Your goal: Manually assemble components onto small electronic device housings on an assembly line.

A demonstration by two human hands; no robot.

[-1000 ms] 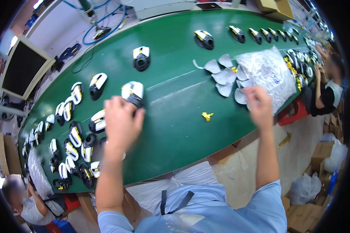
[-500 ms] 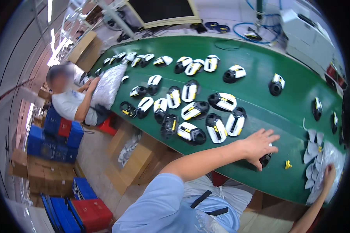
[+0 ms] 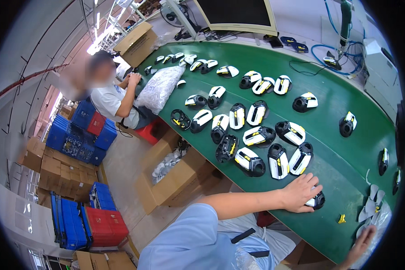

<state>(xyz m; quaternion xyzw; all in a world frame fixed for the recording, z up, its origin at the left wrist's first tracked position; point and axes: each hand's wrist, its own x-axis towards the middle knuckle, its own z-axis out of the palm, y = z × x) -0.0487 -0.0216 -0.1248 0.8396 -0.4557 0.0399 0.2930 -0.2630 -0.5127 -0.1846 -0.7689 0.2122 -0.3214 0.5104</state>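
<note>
My left hand (image 3: 300, 193) lies over a black-and-white plastic shell (image 3: 317, 201) near the table's front edge. Its fingers curl round the shell and hide most of it. At the right end, my right hand (image 3: 362, 244) is beside a clear plastic bag (image 3: 381, 229), fingers stretched and nothing visible in them. Grey petal-shaped pieces (image 3: 370, 204) lie at the bag's edge. Between my hands sits a small yellow part (image 3: 342, 218). Beyond my left hand, two more such shells with yellow marks, one left (image 3: 278, 162) and one right (image 3: 300, 159), stand side by side.
Several similar shells are spread over the green table (image 3: 202, 155). A co-worker (image 3: 110, 92) sits at the far left beside a filled plastic bag (image 3: 161, 89). An open carton (image 3: 175, 180) of grey pieces stands below the front edge. A monitor (image 3: 236, 15) is behind.
The view has swung, so the table's contents appear farther right and lower. My left fingers have drawn in round the shell. My right hand has shifted toward the near edge of the bag.
</note>
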